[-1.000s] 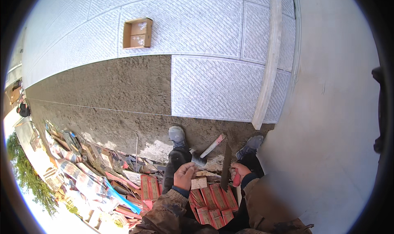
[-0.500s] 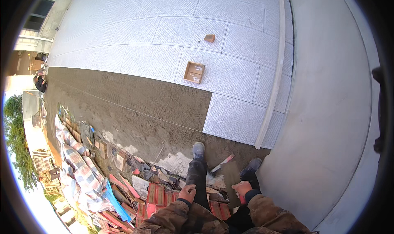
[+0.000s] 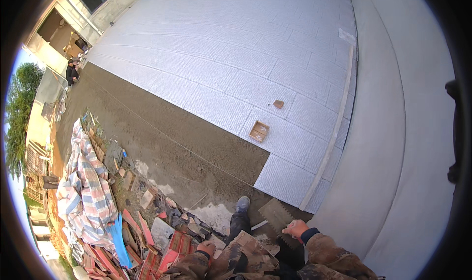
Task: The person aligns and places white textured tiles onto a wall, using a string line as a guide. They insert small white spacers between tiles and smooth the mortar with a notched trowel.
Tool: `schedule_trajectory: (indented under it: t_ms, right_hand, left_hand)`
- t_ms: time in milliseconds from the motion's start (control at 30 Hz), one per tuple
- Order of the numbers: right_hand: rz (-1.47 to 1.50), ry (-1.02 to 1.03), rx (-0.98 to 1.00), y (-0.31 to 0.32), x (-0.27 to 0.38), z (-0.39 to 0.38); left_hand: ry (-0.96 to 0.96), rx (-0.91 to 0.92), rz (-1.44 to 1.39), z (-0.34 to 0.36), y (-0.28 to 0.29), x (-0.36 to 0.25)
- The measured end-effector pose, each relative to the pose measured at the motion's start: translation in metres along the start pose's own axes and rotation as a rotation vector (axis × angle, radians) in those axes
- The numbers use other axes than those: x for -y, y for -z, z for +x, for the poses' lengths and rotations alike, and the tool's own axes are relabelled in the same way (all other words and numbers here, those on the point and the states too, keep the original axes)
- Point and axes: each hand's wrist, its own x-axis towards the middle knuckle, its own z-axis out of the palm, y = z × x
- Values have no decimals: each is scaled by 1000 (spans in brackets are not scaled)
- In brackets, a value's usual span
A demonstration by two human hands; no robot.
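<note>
My right hand grips a notched trowel by its red handle; the toothed grey blade points up and left toward the tile edge. Loosely curled, my left hand is beside my left leg above the rubble, and nothing shows in it. Ahead, pale textured paving tiles meet a bed of grey-brown mortar. A thin string line runs along the mortar. My boot stands near the corner tile. A white stick lies partly behind the trowel.
A small open box and a brick piece sit on the tiles. A long pale bar lies near the right wall. At left are broken red tiles and a checked tarp. Another person crouches far left.
My right hand has raised and turned the trowel, bringing its toothed blade forward. My left hand has moved lower and left. The view has tilted up, showing more tiled floor.
</note>
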Motion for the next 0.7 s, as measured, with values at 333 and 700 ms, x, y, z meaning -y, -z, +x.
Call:
schedule_trajectory:
  t_ms: [333,700]
  right_hand:
    - [-357,72,-137,36,49,-46]
    - [-227,169,-212,30,10,-41]
  left_hand:
    - [-163,93,620,25,44,-19]
    - [-12,392,-419,0,70,-21]
